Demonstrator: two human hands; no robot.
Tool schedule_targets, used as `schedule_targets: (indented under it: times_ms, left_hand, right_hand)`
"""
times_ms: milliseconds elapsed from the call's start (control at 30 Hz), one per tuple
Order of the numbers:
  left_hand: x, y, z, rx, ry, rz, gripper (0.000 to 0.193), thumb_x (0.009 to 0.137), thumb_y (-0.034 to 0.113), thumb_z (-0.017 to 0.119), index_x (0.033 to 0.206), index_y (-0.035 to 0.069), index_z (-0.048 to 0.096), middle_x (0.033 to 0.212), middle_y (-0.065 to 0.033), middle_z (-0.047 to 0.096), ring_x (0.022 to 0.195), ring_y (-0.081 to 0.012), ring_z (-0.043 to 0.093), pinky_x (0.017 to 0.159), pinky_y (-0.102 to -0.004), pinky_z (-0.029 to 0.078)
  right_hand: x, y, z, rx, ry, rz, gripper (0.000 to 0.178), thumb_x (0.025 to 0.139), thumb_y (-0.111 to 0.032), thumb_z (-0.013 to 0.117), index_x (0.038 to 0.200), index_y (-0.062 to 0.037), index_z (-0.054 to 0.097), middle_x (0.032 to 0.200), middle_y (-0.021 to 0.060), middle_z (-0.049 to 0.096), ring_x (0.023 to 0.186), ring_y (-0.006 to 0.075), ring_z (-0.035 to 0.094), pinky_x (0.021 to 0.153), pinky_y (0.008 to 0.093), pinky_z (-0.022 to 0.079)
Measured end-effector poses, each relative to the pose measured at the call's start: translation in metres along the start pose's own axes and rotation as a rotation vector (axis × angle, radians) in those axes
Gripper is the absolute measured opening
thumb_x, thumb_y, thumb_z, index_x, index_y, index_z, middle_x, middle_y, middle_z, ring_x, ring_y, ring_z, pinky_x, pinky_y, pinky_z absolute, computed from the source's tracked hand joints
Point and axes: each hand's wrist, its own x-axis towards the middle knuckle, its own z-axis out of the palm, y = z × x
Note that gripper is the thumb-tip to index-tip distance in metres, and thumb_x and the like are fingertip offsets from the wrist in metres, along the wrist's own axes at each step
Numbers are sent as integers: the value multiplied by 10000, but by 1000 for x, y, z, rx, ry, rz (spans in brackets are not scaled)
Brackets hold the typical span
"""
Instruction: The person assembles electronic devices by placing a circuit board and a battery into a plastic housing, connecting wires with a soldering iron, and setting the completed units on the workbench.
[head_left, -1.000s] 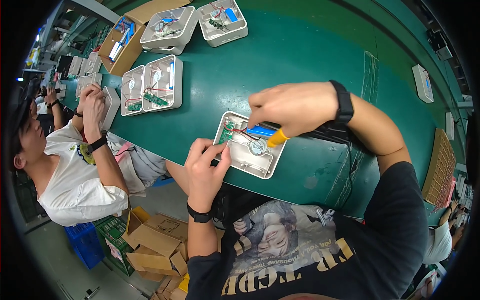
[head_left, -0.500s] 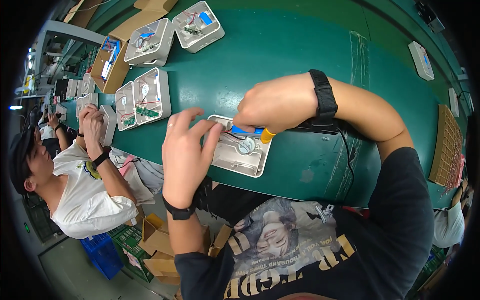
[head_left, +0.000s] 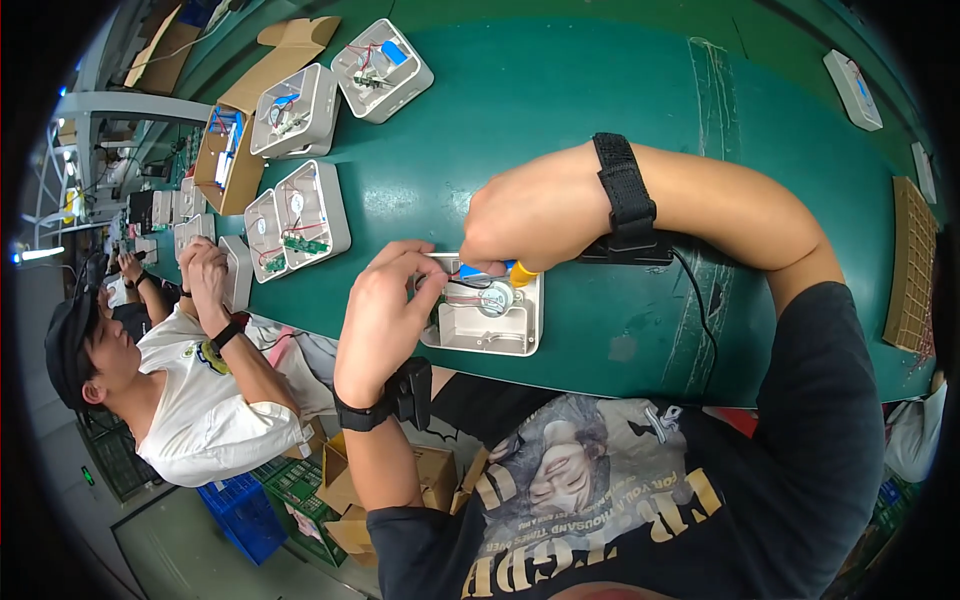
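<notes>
— Method at this station: what do you find?

— Right hand (head_left: 535, 225) is closed around a yellow implement (head_left: 521, 274), above the far right part of the pale housing (head_left: 490, 346); the working end is hidden. Left hand (head_left: 385, 310) has thumb and forefinger bent at the far left corner; whether they pinch anything, I cannot tell.

— Recommended practice?

— In my judgement, the left hand should steady that corner and hold the thin wires (head_left: 467, 284) out from under the implement. Pressure should be light and controlled, away from the blue cell (head_left: 470, 271), whose wrap could be nicked. Wires should lie slack, not trapped against a wall.

— Position and condition of the housing?

— Lying open side up on the green table (head_left: 590, 330), near its near edge. Visible corners are rounded; no crack noted. The cell lies along the far wall, partly covered by the right hand. A round disc (head_left: 496, 299) sits just nearer. The near compartment's floor carries fine detail, too small to identify.
</notes>
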Motion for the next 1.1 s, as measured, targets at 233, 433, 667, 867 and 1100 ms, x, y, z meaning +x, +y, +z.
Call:
schedule_targets:
  times_ms: [233,433,667,867,1100]
  left_hand:
    - [-6,-10,6,-122,77,22,125,1005,38,675,1084,-58,666,1195,-213,730,954,-350,734,829,-397,593]
    - [-8,-19,8,-212,90,-19,145,1021,50,674,1106,-65,650,1209,-218,730,934,-313,741,831,-387,593]
    - [-8,-9,2,-113,73,32,148,989,79,728,1058,-53,733,1205,-203,750,893,-280,741,812,-359,585]
    - [-4,-5,5,-138,78,-61,131,936,71,783,999,-43,788,1233,-191,751,867,-224,744,783,-316,582]
    - [-11,-13,-4,-224,29,-94,133,939,43,781,1043,-39,793,1261,-140,750,910,-141,722,788,-287,576]
  right_hand:
    - [2,9,6,34,143,-122,147,889,-64,704,1020,-3,730,932,215,733,945,407,715,837,498,573]
    - [12,8,11,-34,108,-79,147,879,-47,698,1012,14,709,932,232,726,933,425,715,824,510,575]
    - [16,3,19,-43,162,-17,202,850,-16,697,1026,57,630,888,256,707,894,452,709,778,528,569]
    - [16,3,22,124,239,80,292,850,-19,705,1104,55,582,853,257,698,880,471,698,746,544,548]
    - [17,4,19,125,181,110,318,867,-52,701,1156,44,609,879,264,710,892,468,702,773,551,553]
